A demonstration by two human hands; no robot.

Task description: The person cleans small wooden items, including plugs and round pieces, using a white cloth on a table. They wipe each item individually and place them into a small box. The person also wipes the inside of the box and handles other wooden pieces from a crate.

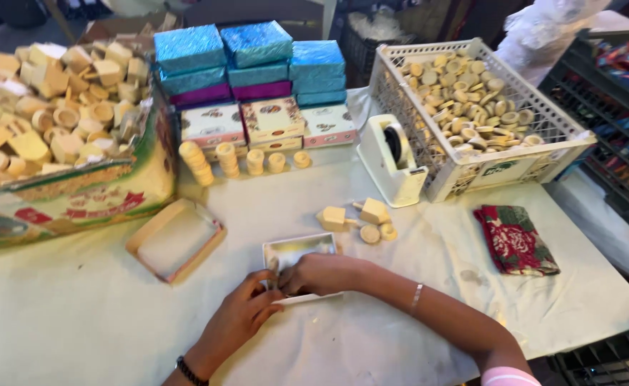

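Covering the table (78, 314), white cloth bears a carton (71, 193) of pale wooden blocks, a plastic crate (472, 171) of discs, and glossy blue boxes (250, 61). Left hand (239, 318) and right hand (322, 274) pinch a small silver-lined box (296, 249) near the front edge.

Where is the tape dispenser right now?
In the head view, the tape dispenser stands right of centre on the table, against the white basket, behind the loose wooden pieces.

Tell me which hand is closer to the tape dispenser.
Right. The right hand lies on the small open box, below the tape dispenser. The left hand is lower and further left, at the box's near corner.
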